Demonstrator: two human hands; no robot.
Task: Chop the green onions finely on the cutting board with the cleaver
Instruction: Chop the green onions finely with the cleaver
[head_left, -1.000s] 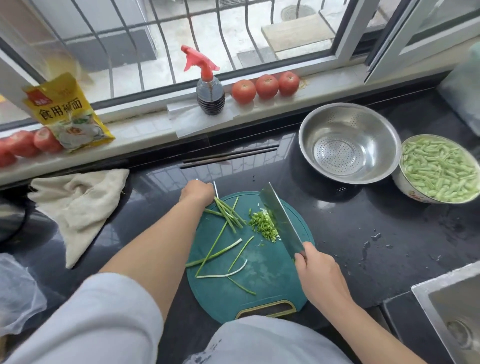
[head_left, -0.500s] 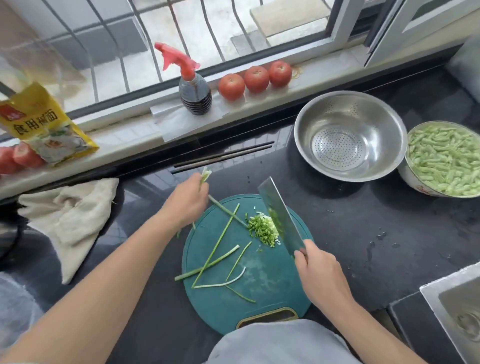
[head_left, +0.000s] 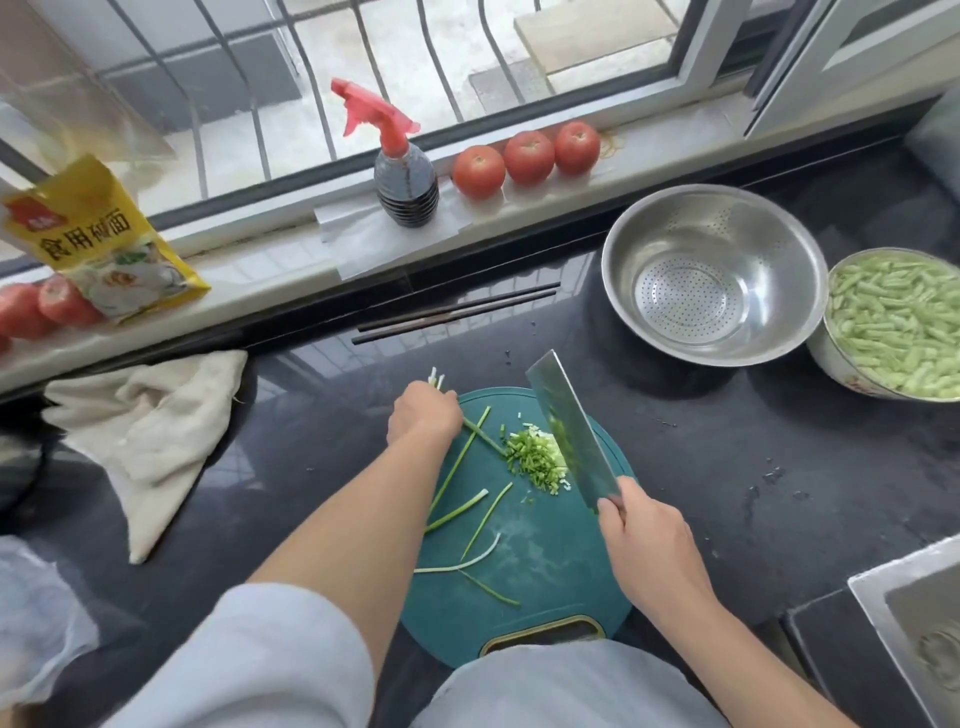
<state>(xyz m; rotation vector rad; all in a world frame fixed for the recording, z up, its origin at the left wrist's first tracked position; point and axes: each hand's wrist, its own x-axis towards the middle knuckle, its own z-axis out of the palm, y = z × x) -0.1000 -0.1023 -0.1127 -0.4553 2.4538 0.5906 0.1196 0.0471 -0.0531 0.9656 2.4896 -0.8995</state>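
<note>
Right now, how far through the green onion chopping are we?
Partway. Done: a pile of fine pieces sits on the board beside the cleaver. In hand: the left hand grips a bunch of stalks at the board's far edge; the right hand holds the cleaver tilted over the pile. Left: that bunch, plus several long loose strands lying uncut nearer the person.

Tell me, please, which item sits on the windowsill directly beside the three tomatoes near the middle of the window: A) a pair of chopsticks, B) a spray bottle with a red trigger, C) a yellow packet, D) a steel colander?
B: the spray bottle with its red trigger stands on the sill just left of the three tomatoes.
</note>
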